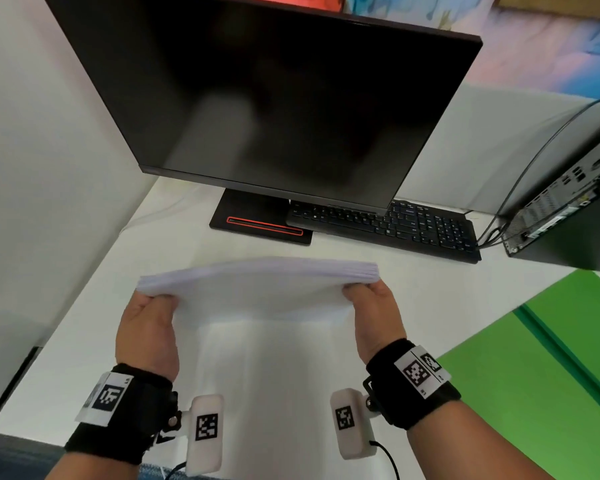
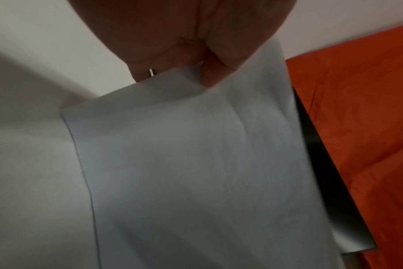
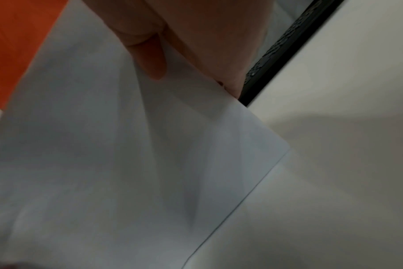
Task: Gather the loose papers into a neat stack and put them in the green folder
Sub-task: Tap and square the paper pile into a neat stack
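A stack of white papers (image 1: 257,289) stands on edge on the white desk, held upright between both hands in front of the monitor. My left hand (image 1: 146,320) grips its left end and my right hand (image 1: 371,306) grips its right end. The wrist views show the paper (image 2: 196,172) (image 3: 115,154) from close up, with a thumb pressed on the sheet in each. The green folder (image 1: 520,386) lies open flat on the desk at the right, apart from the papers.
A black monitor (image 1: 274,98) stands behind the papers, with a black keyboard (image 1: 395,223) under its right side. A computer tower (image 1: 575,202) with cables sits at the far right. A white partition wall (image 1: 32,150) borders the desk on the left.
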